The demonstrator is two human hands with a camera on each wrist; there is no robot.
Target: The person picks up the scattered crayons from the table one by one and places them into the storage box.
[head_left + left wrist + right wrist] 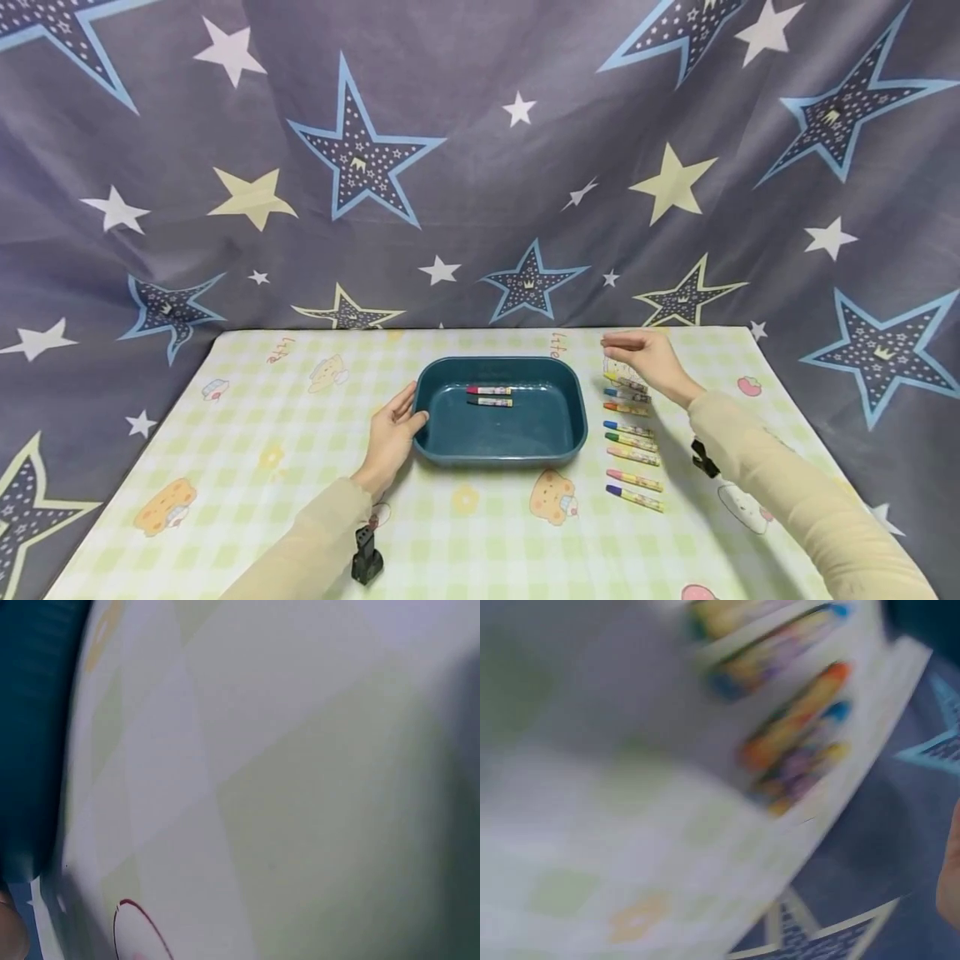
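Observation:
My left hand [393, 429] holds the left rim of a dark teal plastic tray [498, 460], thumb over the edge and fingers along the outer wall. Inside the tray lie a magenta crayon [489, 390] and a black crayon [491, 402], side by side. Over the far end of a column of crayons hovers my right hand [651, 360], its fingers pointing left and no object visible in them. Nearest to it are a yellow crayon [626, 382], a light blue crayon [627, 395] and an orange crayon [626, 409].
Closer to me in that column lie a blue crayon [628, 429], a green crayon [631, 442], pink ones and a dark-blue-tipped crayon [634, 498]. A green-and-white checked cloth [285, 450] covers the table. Behind it hangs a grey star-patterned curtain [465, 192].

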